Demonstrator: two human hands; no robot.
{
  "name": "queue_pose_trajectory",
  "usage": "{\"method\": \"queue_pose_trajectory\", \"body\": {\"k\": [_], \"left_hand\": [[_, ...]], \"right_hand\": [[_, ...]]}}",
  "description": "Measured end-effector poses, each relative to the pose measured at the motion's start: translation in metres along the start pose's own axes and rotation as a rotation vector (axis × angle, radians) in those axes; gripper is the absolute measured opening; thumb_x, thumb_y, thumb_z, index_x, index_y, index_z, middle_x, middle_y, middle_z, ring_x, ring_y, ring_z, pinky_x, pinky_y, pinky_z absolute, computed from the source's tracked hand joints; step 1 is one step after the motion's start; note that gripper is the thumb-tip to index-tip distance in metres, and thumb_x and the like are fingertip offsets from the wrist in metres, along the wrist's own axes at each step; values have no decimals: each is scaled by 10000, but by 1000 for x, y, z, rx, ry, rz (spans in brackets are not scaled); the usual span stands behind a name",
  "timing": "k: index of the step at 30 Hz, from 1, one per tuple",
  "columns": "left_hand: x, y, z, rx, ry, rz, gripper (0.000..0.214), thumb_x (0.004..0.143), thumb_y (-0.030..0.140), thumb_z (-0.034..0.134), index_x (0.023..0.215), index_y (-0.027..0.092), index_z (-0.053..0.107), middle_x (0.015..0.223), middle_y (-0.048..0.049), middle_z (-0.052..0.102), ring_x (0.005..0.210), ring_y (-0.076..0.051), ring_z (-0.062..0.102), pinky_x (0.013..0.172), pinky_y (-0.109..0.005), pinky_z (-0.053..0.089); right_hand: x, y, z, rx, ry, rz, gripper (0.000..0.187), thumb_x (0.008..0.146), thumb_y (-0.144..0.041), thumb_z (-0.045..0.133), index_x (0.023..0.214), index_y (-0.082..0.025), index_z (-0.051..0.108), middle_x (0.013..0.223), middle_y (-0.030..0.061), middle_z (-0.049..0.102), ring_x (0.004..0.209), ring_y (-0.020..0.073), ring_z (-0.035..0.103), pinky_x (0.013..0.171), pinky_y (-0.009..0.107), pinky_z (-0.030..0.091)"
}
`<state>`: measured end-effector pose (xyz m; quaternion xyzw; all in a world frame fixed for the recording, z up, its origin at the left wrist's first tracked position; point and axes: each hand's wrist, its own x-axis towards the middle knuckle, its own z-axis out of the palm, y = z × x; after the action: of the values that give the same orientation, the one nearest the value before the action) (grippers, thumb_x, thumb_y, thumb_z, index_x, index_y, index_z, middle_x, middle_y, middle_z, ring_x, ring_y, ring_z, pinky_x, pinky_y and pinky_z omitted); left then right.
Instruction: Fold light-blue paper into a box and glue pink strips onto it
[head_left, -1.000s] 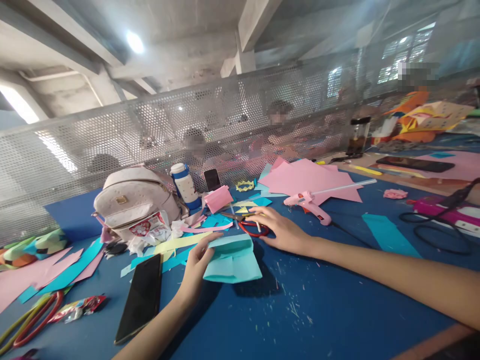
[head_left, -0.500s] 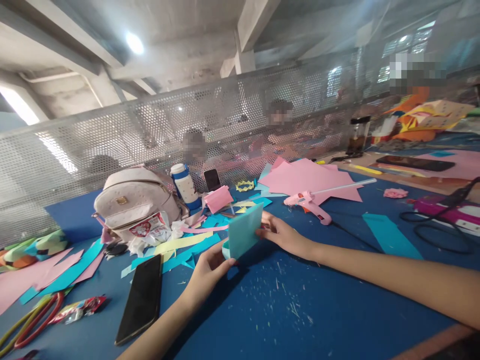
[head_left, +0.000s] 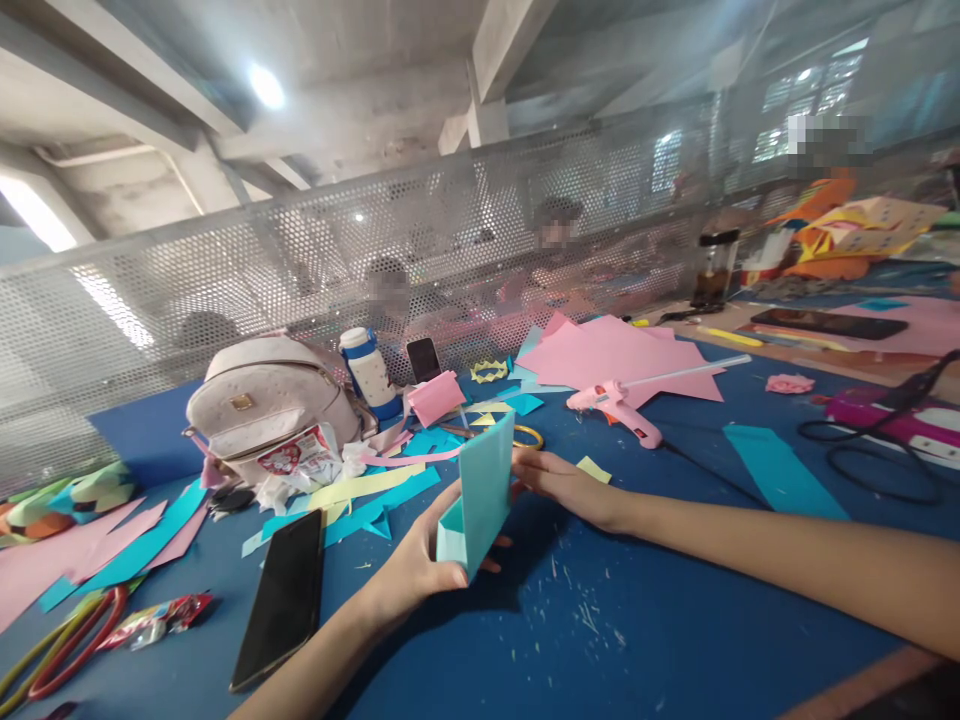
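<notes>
My left hand (head_left: 416, 570) grips the lower corner of a folded teal paper (head_left: 480, 490) and holds it upright just above the blue table (head_left: 600, 620). My right hand (head_left: 562, 478) reaches in from the right. Its fingers are pressed together against the paper's far edge, with the fingertips hidden behind the sheet. A yellow ring-shaped handle (head_left: 529, 436) lies on the table just beyond the right hand. A small yellow scrap (head_left: 592, 468) rests beside the right wrist.
A black phone (head_left: 281, 595) lies left of my left arm. Behind are a pale backpack (head_left: 266, 400), a bottle (head_left: 367, 370), paper scraps (head_left: 360, 490), pink sheets (head_left: 615, 350) and a pink glue gun (head_left: 615, 405). Black cable (head_left: 862, 450) loops at right. People sit behind a mesh partition (head_left: 300, 260).
My left hand lifted the teal paper from flat on the table to upright. My right hand left the red-handled scissors and came to the paper's far edge.
</notes>
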<state>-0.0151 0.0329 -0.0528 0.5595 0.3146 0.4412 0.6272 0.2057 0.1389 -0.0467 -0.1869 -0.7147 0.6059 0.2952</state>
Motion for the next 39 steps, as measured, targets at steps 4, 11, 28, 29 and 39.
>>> {"method": "queue_pose_trajectory", "body": {"k": [4, 11, 28, 29, 39], "left_hand": [[-2, 11, 12, 96, -53, 11, 1141, 603, 560, 873, 1541, 410, 241, 1615, -81, 284, 1384, -415, 410, 978, -468, 507], [-5, 4, 25, 342, 113, 81, 1256, 647, 525, 861, 1576, 354, 33, 1607, -112, 253, 1447, -372, 313, 1161, -508, 304], [0, -2, 18, 653, 364, 138, 1085, 707, 215, 771, 1535, 269, 71, 1569, -136, 218, 1465, -370, 227, 1178, -485, 275], [1, -3, 18, 690, 386, 169, 1085, 699, 205, 774, 1523, 265, 70, 1552, -143, 243, 1450, -362, 262, 1168, -479, 293], [0, -2, 21, 796, 386, 233, 1007, 665, 186, 788, 1436, 273, 146, 1431, -136, 359, 1358, -346, 389, 1124, -488, 333]], "right_hand": [[-4, -12, 3, -25, -52, -31, 596, 883, -669, 540, 1246, -209, 649, 1234, 87, 646, 1110, 261, 594, 1062, 463, 414], [-10, -11, 1, -59, -167, -106, 602, 881, -608, 591, 1406, -319, 531, 1346, 44, 618, 1354, 318, 447, 1142, 502, 357], [-11, -6, 11, -44, -313, -175, 1221, 714, -424, 844, 1574, -318, -16, 1620, 134, 228, 1457, 280, 307, 1166, 452, 320], [-12, -9, 12, -53, -302, -163, 1212, 713, -439, 841, 1576, -311, -1, 1617, 135, 236, 1458, 285, 305, 1163, 454, 325], [-17, -15, 15, -109, -329, -105, 1161, 764, -480, 789, 1580, -270, -9, 1571, 160, 333, 1400, 298, 403, 1107, 431, 394]]}}
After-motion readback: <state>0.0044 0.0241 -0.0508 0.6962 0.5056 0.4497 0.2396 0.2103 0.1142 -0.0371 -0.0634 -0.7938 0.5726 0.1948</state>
